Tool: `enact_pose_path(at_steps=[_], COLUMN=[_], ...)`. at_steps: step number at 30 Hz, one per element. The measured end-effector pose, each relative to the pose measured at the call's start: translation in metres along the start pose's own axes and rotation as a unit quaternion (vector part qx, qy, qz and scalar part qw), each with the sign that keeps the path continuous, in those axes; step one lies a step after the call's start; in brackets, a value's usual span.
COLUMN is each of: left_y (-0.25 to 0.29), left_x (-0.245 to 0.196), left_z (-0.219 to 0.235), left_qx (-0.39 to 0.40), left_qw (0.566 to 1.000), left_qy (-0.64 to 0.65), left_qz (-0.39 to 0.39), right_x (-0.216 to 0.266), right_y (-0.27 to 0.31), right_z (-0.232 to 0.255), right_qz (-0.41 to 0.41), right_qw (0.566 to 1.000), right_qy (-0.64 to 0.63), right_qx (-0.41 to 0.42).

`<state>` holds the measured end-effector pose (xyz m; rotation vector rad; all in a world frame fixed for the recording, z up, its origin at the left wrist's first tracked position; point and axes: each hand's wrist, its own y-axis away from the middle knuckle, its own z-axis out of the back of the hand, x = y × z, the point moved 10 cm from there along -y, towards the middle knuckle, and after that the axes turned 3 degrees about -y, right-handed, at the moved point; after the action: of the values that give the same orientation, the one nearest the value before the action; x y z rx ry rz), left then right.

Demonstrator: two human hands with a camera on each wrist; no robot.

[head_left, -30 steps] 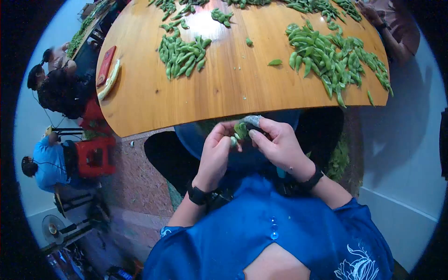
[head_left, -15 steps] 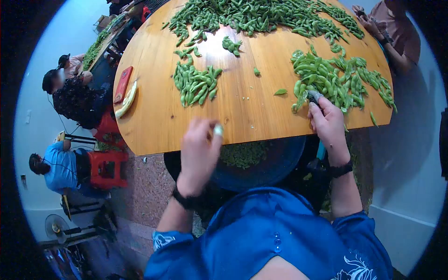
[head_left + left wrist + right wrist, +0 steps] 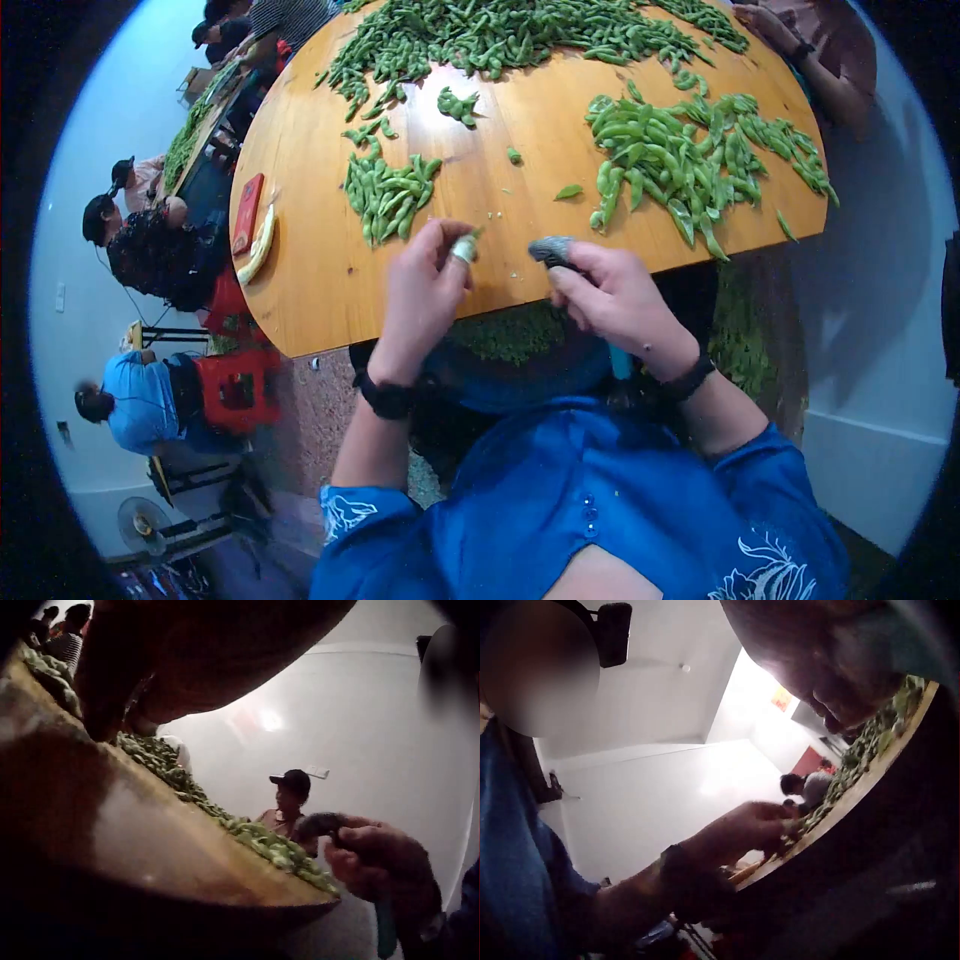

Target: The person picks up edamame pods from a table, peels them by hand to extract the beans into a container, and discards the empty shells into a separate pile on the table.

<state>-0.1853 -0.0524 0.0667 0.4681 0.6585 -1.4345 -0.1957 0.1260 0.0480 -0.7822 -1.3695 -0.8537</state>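
Observation:
In the head view my left hand (image 3: 425, 290) is over the table's near edge, right of a small pile of green pods (image 3: 388, 198). Its curled fingers and pale-covered thumb pinch what looks like a small green pod (image 3: 478, 232). My right hand (image 3: 615, 295) is to its right, apart from it, fingers curled round a teal-handled tool (image 3: 620, 362) whose handle hangs below the palm. A grey cover (image 3: 552, 246) wraps its index fingertip; something dark lies by the thumb. In the left wrist view the right hand (image 3: 382, 859) shows with the teal handle (image 3: 385, 930).
A larger pod pile (image 3: 660, 150) lies at the right, a broad heap (image 3: 500, 35) at the far side. A red object (image 3: 247, 213) and pale strip (image 3: 258, 245) lie at the left. Beneath the near edge is a blue tub (image 3: 500, 385) of green pieces. Other people sit around.
My right hand has left the large right pile and moved left toward the middle. My left hand has risen slightly over the table. A second ago both hands met over the tub, with green pods between them.

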Motion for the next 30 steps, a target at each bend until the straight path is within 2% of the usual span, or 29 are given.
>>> enact_pose_path(at_steps=[1, 2, 4, 6, 9, 13, 15, 16, 18, 19, 21, 22, 23, 24, 25, 26, 28, 29, 30], left_y=[0.010, 0.020, 0.034, 0.043, 0.053, 0.065, 0.072, 0.074, 0.079, 0.079, 0.083, 0.084, 0.077, 0.082, 0.089, 0.090, 0.089, 0.088, 0.087], left_x=[-0.004, -0.006, -0.015, -0.014, -0.021, -0.016, -0.009, -0.006, -0.003, -0.002, -0.003, -0.004, -0.019, -0.046, -0.059, -0.059, -0.059, -0.059, -0.057], left_z=[-0.010, -0.023, -0.033, -0.042, -0.041, -0.050, -0.064, -0.066, -0.079, -0.083, -0.090, -0.094, -0.072, -0.058, -0.057, -0.055, -0.061, -0.061, -0.060], left_qx=[0.023, 0.044, 0.045, 0.030, 0.005, 0.036, 0.098, 0.101, 0.127, 0.130, 0.129, 0.130, 0.052, -0.031, -0.057, -0.058, -0.017, -0.006, -0.005], left_qw=[0.987, 0.948, 0.928, 0.926, 0.949, 0.931, 0.871, 0.870, 0.828, 0.827, 0.781, 0.780, 0.928, 0.981, 0.976, 0.977, 0.974, 0.977, 0.977], left_qy=[0.157, 0.309, 0.366, 0.374, 0.314, 0.361, 0.468, 0.470, 0.532, 0.534, 0.596, 0.597, 0.370, 0.105, 0.004, 0.005, -0.057, -0.050, -0.050], left_qz=[0.034, 0.069, 0.056, 0.042, 0.012, 0.038, 0.110, 0.110, 0.120, 0.121, 0.132, 0.135, -0.012, -0.159, -0.209, -0.206, -0.219, -0.210, -0.209], right_x=[-0.010, -0.009, -0.013, -0.013, -0.023, -0.022, -0.023, -0.026, -0.030, -0.033, -0.043, -0.047, -0.047, -0.043, -0.028, -0.029, -0.030, -0.031, -0.035], right_y=[0.001, 0.002, 0.006, 0.009, 0.018, 0.030, 0.035, 0.036, 0.040, 0.042, 0.048, 0.050, 0.049, 0.048, 0.051, 0.053, 0.056, 0.057, 0.059], right_z=[-0.015, -0.017, -0.032, -0.034, -0.034, -0.038, -0.039, -0.039, -0.041, -0.038, -0.037, -0.040, -0.032, -0.026, -0.023, -0.024, -0.023, -0.023, -0.024], right_qz=[-0.066, -0.068, -0.114, -0.120, -0.152, -0.153, -0.156, -0.157, -0.161, -0.163, -0.190, -0.194, -0.159, -0.122, -0.084, -0.087, -0.073, -0.074, -0.101], right_qw=[0.994, 0.994, 0.978, 0.975, 0.974, 0.967, 0.958, 0.959, 0.950, 0.950, 0.942, 0.941, 0.966, 0.984, 0.990, 0.990, 0.997, 0.997, 0.992], right_qy=[-0.070, -0.072, -0.151, -0.162, -0.131, -0.166, -0.212, -0.211, -0.249, -0.248, -0.261, -0.261, -0.197, -0.130, -0.112, -0.111, -0.017, -0.019, -0.072], right_qx=[0.050, 0.046, 0.089, 0.094, 0.107, 0.116, 0.113, 0.110, 0.098, 0.094, 0.096, 0.095, 0.059, 0.023, -0.011, -0.009, 0.002, 0.003, 0.010])
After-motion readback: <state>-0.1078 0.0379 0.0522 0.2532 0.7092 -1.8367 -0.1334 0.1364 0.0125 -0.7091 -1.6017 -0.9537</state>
